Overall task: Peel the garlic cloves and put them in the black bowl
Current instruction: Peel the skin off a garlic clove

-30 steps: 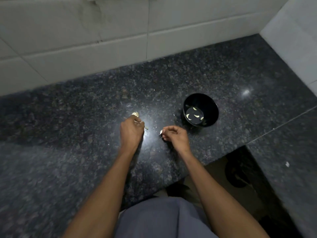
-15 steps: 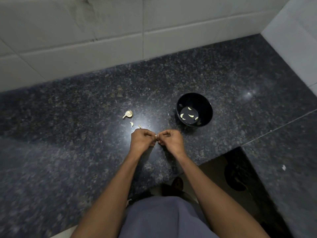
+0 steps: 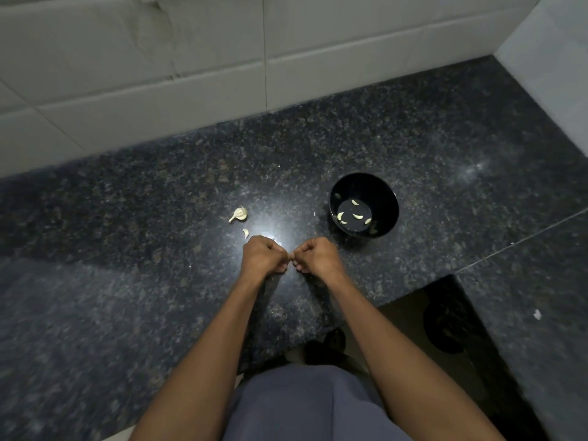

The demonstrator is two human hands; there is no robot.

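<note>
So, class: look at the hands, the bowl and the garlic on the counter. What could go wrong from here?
1. Both hands, left hand and right hand, pinch a tiny clove above the bare counter, not over the black bowl; if it slips, it could fall to the counter or floor.
2. The loose clove and garlic head lie near the left hand, so a careless move might knock them away.

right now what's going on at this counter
A person is peeling garlic. The left hand and right hand meet over the dark counter, pinching a small clove between their fingertips. The black bowl to the right already holds several peeled cloves. A garlic piece and a loose clove lie on the counter to the left.
</note>
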